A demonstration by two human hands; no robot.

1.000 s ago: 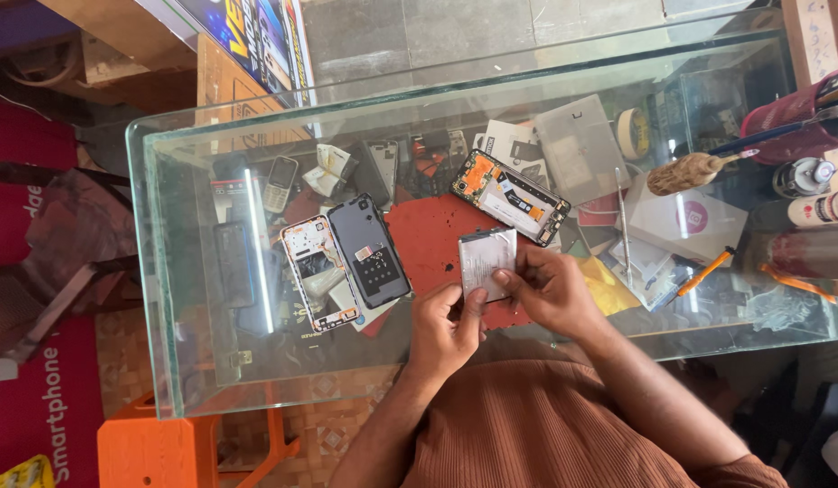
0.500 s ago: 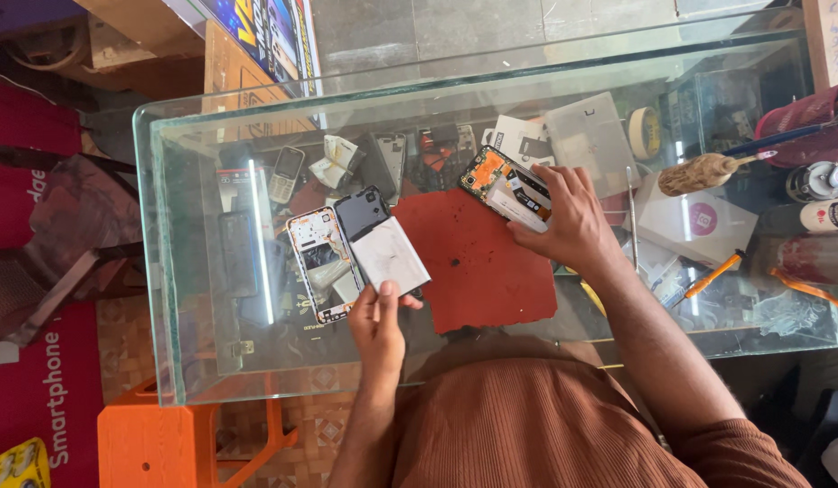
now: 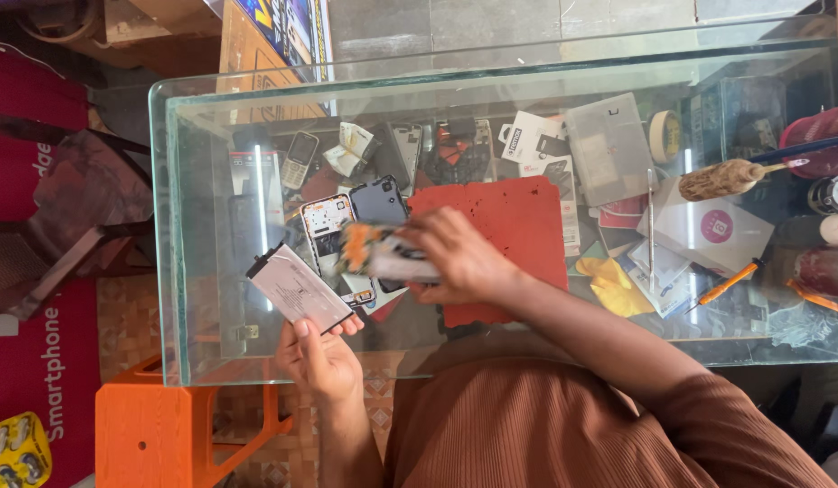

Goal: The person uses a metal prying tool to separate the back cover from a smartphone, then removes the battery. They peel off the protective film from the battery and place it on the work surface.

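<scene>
Left hand (image 3: 318,360) sits at the near edge of the glass table (image 3: 193,361), fingers pinching the lower end of a flat white panel (image 3: 299,288) with a dark rim. The panel is tilted, with its far corner toward the table's left side, above the glass.

Right hand (image 3: 455,258) is over the middle of the table, fingers closed around a phone body (image 3: 378,253) with orange and grey showing. It is motion-blurred, so I cannot tell the details. The phone body is just left of the red mat (image 3: 514,226), and the hand overlaps the mat's left edge.

Just behind the blurred phone body, an opened white phone frame (image 3: 326,226) lies beside a dark phone back (image 3: 379,199).

On the right part of the table are a yellow cloth (image 3: 608,285), an orange screwdriver (image 3: 728,283), a white box (image 3: 717,226) with a pink circle, and a brush (image 3: 726,178) with a tan head. At the far side are a clear plastic case (image 3: 608,149) and a tape roll (image 3: 664,136). Through the glass a small keypad phone (image 3: 299,160) and loose parts show.

An orange stool (image 3: 179,425) stands below the table's near left corner.
</scene>
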